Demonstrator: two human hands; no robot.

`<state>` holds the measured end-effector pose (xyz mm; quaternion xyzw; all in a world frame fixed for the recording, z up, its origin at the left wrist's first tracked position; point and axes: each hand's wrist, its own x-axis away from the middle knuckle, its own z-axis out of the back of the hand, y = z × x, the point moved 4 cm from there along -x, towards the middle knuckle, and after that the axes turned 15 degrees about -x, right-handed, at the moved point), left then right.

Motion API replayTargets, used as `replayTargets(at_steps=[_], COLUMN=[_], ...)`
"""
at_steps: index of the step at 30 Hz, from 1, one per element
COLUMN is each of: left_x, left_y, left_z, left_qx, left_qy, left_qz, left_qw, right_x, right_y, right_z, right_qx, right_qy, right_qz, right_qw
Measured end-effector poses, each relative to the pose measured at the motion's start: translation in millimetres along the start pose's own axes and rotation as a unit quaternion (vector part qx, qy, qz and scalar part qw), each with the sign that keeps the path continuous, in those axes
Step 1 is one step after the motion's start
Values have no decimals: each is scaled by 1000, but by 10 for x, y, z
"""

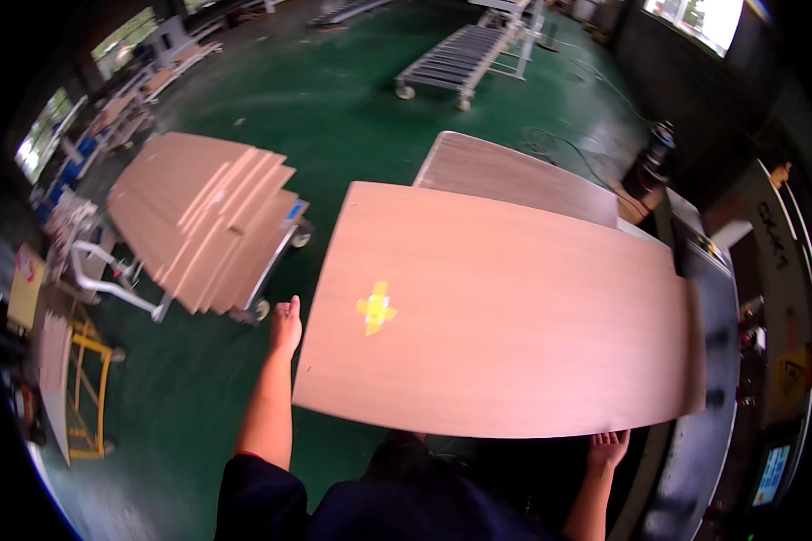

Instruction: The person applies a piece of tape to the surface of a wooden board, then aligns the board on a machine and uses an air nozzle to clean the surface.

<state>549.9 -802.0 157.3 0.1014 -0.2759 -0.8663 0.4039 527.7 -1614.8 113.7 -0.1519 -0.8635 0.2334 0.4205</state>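
Note:
A large pale wood-grain panel (496,316) is held out flat in front of me, with a cross of yellow tape (375,308) on its left part. My left hand (286,328) is closed at the panel's left edge, thumb up, its other fingers partly hidden. My right hand (608,451) grips the near edge toward the right, with fingertips showing against the rim. The panel's right end reaches over the grey bed of a machine (695,451). Behind the panel lies a darker wood-grain tabletop (514,176), partly covered by it.
A stack of brown boards (189,207) sits on a wheeled cart to the left. Nearby stands a yellow frame rack (88,388). A roller conveyor (465,59) is at the back; a dark cylinder (650,162) and loose cable are at the right. The floor is green.

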Motion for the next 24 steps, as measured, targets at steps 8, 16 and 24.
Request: replayTargets(at_steps=[8,16,24], left_x=[-54,406,1944], left_y=[940,-146,-1325], left_z=[-354,-1,871], left_qx=[-59,-75,-116], left_qy=[-129,-40,-41], left_qz=[53,79,274], left_qw=[988,993,954], right_x=[-440,-149,-874], right_y=[-75,87,-8], right_z=[-228,-33,-102], right_qx=[-53,-57,42], right_qy=[59,123,-38], right_qz=[86,86,-81], right_qw=[993,987,995])
